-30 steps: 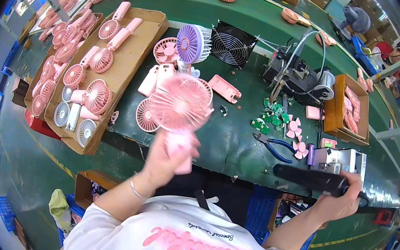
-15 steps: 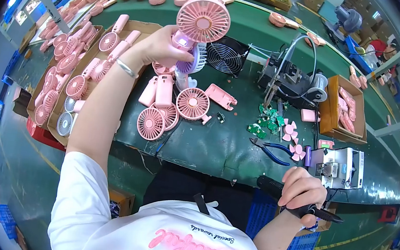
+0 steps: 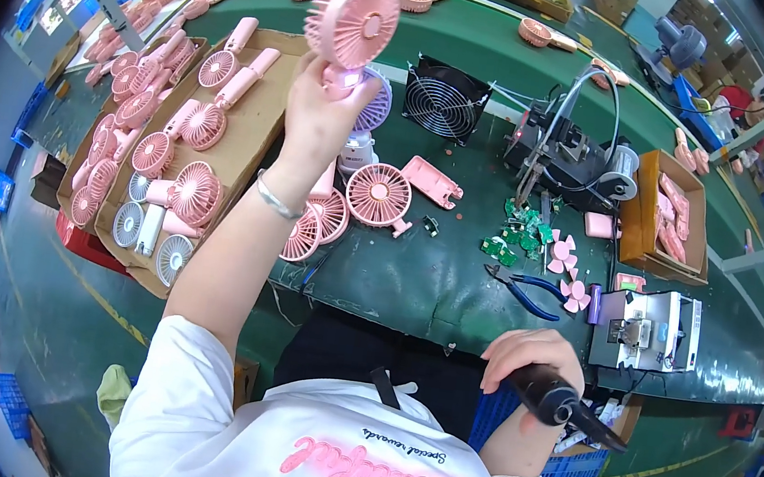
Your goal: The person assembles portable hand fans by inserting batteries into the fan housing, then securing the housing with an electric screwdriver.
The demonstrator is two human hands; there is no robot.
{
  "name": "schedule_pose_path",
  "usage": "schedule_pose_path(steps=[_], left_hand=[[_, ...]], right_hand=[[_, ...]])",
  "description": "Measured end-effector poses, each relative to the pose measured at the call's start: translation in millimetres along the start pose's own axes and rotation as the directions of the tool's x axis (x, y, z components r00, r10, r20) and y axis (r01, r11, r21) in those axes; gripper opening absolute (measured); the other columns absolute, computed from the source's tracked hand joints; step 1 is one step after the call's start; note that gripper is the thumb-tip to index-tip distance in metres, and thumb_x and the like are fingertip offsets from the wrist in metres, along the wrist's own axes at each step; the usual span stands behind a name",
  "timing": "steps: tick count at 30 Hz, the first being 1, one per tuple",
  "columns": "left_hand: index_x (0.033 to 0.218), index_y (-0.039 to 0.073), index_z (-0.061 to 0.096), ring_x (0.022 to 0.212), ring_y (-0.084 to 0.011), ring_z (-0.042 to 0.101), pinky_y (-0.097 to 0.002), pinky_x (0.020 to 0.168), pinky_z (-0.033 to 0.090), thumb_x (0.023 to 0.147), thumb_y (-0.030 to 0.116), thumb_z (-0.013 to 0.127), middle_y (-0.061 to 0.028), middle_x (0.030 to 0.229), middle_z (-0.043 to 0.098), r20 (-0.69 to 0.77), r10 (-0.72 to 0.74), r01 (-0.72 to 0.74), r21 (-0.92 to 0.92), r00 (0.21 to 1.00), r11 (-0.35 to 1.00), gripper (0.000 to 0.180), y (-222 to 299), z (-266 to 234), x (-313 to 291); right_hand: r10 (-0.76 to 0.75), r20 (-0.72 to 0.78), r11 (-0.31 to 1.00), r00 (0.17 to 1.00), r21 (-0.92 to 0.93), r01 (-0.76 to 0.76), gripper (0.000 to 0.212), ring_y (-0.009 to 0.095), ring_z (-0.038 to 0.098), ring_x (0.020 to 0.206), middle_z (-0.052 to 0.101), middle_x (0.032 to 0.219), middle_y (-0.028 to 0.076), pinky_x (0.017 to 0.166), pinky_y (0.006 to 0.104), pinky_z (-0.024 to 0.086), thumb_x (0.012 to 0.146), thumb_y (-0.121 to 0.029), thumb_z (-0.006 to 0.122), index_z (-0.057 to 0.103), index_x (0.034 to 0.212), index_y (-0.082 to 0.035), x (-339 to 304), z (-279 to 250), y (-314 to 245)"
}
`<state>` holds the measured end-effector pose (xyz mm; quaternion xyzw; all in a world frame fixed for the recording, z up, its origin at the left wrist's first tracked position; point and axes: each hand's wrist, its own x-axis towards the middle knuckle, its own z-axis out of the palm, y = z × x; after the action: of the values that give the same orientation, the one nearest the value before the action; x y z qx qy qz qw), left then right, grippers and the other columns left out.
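Observation:
My left hand [image 3: 315,121] is closed around the handle of a pink handheld fan [image 3: 360,26], raised over the bench with its round grille tilted to the right. A small light glows on the handle. Just behind the hand a purple fan [image 3: 375,104] stands on a white base. My right hand [image 3: 530,354], low at the bench's front edge, grips a black electric screwdriver [image 3: 542,390]; its narrow end points to the lower right. Pink fan heads [image 3: 378,194] and an open pink shell [image 3: 432,183] lie on the bench below my left hand.
Cardboard boxes [image 3: 255,104] of pink and white fans stand at left. A black square fan [image 3: 444,100], a wire-feeding machine [image 3: 564,151], green circuit boards [image 3: 524,227], blue-handled pliers [image 3: 532,295] and a white device [image 3: 647,330] occupy the bench. A conveyor [image 3: 483,36] carries fans behind.
My left hand has moved slightly left with the pink fan, whose grille has turned from facing me to the right. My right hand has shifted left and tilted the screwdriver.

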<state>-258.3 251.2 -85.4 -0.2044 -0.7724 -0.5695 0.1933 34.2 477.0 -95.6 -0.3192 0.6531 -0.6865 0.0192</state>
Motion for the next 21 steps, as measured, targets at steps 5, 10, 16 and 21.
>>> schedule_pose_path(steps=[5,10,16,21], left_hand=[[0.121,-0.003,0.046,0.091,-0.0167,0.063,-0.0279,0.079,0.052,0.088,0.004,0.065,-0.0108,0.106,0.061,0.181,-0.246,0.305,-0.557,0.952,0.772,0.039,46,-28,-64],[0.115,0.001,0.048,0.084,-0.0153,0.064,-0.0287,0.073,0.052,0.089,0.008,0.063,-0.0080,0.090,0.065,0.633,-0.324,0.693,-0.507,0.703,0.513,0.031,61,-27,-155],[0.136,0.002,0.032,0.107,-0.0218,0.060,-0.0359,0.092,0.050,0.093,0.005,0.053,-0.0132,0.121,0.054,0.908,-0.130,0.899,-0.357,0.398,0.255,0.049,60,-17,-205],[0.138,0.001,0.028,0.115,-0.0253,0.058,-0.0382,0.096,0.048,0.094,0.005,0.050,-0.0162,0.127,0.051,0.930,-0.028,0.895,-0.345,0.367,0.284,0.050,67,-7,-210]], right_hand=[[0.019,-0.203,0.999,0.979,0.039,-0.011,0.071,0.018,0.060,0.063,0.064,0.071,0.010,0.052,0.0272,0.042,0.051,-0.045,0.092,0.067,0.095,0.004,-17,7,11],[-0.027,-0.707,0.994,0.706,0.055,0.093,0.083,0.014,0.054,0.055,0.058,0.070,0.008,0.061,0.0281,0.047,0.067,-0.068,0.074,0.055,0.100,0.006,-28,23,32],[-0.056,-0.817,0.994,0.574,-0.101,-0.047,0.085,0.016,0.051,0.066,0.051,0.073,0.005,0.069,0.0339,0.041,0.080,-0.078,0.046,0.047,0.114,-0.001,-22,32,24],[-0.079,-0.868,0.993,0.489,-0.111,-0.037,0.083,0.020,0.053,0.075,0.052,0.081,0.009,0.077,0.0379,0.043,0.086,-0.074,0.037,0.046,0.121,0.001,-24,42,24]])
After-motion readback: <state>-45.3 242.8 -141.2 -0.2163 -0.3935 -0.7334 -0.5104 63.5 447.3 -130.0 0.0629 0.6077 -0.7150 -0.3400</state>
